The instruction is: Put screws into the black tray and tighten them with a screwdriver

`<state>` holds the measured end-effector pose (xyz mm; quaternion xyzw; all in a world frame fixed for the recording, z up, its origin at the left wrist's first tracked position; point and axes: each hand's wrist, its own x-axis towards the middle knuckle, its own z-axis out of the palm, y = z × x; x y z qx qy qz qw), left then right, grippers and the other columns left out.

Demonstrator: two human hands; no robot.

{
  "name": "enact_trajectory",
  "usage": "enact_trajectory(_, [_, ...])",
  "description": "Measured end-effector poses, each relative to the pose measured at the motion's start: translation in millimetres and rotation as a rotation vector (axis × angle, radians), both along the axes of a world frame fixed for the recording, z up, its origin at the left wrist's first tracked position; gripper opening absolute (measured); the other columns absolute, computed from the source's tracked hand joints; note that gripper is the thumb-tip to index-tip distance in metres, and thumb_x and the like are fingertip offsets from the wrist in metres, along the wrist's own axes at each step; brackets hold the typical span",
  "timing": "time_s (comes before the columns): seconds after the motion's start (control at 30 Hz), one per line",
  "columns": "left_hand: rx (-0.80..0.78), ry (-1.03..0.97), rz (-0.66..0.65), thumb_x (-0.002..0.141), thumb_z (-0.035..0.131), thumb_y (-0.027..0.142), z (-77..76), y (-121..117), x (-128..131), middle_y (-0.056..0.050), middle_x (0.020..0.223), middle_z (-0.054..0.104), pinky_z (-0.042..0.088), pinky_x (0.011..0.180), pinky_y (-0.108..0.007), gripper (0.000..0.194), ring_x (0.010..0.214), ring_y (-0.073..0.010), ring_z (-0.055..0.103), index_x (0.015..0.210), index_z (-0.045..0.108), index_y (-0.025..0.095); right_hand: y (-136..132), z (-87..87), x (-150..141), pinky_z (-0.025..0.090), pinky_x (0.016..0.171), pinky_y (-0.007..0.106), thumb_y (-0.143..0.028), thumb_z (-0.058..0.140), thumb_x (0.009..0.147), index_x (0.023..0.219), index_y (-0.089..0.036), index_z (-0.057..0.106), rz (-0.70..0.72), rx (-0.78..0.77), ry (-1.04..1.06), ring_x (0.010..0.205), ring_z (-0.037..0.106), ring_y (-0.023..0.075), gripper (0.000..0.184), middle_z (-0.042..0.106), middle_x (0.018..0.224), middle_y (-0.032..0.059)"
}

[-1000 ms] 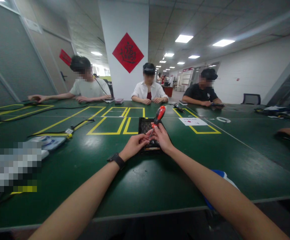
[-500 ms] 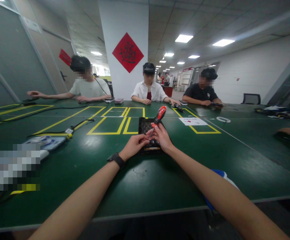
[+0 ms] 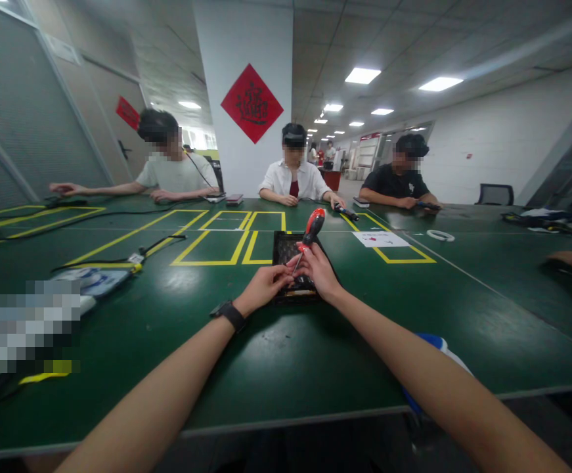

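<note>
A screwdriver [image 3: 314, 226] with a red and black handle leans over a black tray [image 3: 280, 244], its handle up and its thin shaft running down to the left. My right hand [image 3: 318, 269] grips it low, the fingers closed around the shaft near the handle's base. My left hand [image 3: 267, 284], with a black watch on the wrist, has thumb and fingertips pinched together beside the screwdriver's tip. Whatever those fingertips may hold is too small to make out. Both hands are over the tray, whose contents are dark and partly hidden.
The green table [image 3: 226, 381] carries yellow tape outlines. A white paper sheet [image 3: 381, 239] and a white ring [image 3: 440, 235] lie right of the tray. Cables and a blue-white packet [image 3: 96, 281] are at left. Several people sit across the table.
The screwdriver's handle has shifted slightly left, with little movement in my hands. Across the table, the middle person's hand has moved left with a dark object.
</note>
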<state>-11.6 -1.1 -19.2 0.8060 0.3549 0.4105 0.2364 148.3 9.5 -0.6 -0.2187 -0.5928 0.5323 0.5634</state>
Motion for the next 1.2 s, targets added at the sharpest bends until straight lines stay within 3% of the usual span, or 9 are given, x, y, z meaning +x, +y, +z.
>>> enact_trajectory(0.2, [-0.010,-0.027,0.055,0.073,0.060,0.037,2.0,-2.4,2.7,0.001,0.068,0.058,0.039,0.055,-0.021,0.026,0.057,-0.0093,0.048,0.082,0.059,0.013,0.4,-0.3,-0.2,0.047,0.051,0.022,-0.041,0.047,0.082,0.108,-0.021,0.045,-0.015,-0.009,0.012,0.059,0.058,0.0102,0.032,0.061,0.069,-0.0004])
enact_trajectory(0.47, [-0.034,-0.015,-0.007,0.080,0.050,0.036,0.5,-1.1,0.3,-0.004,0.080,0.065,0.044,0.068,-0.026,0.026,0.071,-0.0144,0.057,0.087,0.062,0.014,0.9,-0.3,1.2,0.047,0.053,0.022,-0.041,0.045,0.083,0.108,-0.020,0.045,0.017,-0.017,0.008,0.060,0.059,0.0102,0.033,0.062,0.070,0.0006])
enact_trajectory(0.73, [-0.003,-0.016,0.074,0.073,0.059,0.039,3.3,-3.1,2.7,0.000,0.068,0.059,0.040,0.056,-0.022,0.026,0.057,-0.0098,0.048,0.081,0.059,0.014,-0.5,1.0,0.2,0.047,0.052,0.021,-0.043,0.046,0.082,0.108,-0.021,0.045,-0.010,-0.026,0.006,0.059,0.058,0.0098,0.034,0.062,0.070,0.0000])
enact_trajectory(1.0, [0.020,0.016,0.023,0.081,0.050,0.034,0.5,-1.0,-0.2,-0.004,0.079,0.064,0.042,0.067,-0.025,0.024,0.069,-0.0131,0.055,0.086,0.062,0.013,1.3,0.2,1.3,0.047,0.052,0.021,-0.042,0.045,0.083,0.107,-0.020,0.045,-0.005,-0.011,0.002,0.059,0.059,0.0099,0.033,0.063,0.070,0.0005])
enact_trajectory(1.2, [0.013,0.023,0.070,0.075,0.057,0.039,2.1,-2.0,1.4,0.000,0.070,0.059,0.039,0.057,-0.022,0.028,0.059,-0.0101,0.048,0.085,0.059,0.013,-0.1,-2.5,-1.9,0.047,0.053,0.022,-0.043,0.047,0.082,0.106,-0.022,0.043,-0.010,-0.013,0.012,0.059,0.059,0.0101,0.033,0.061,0.069,-0.0011])
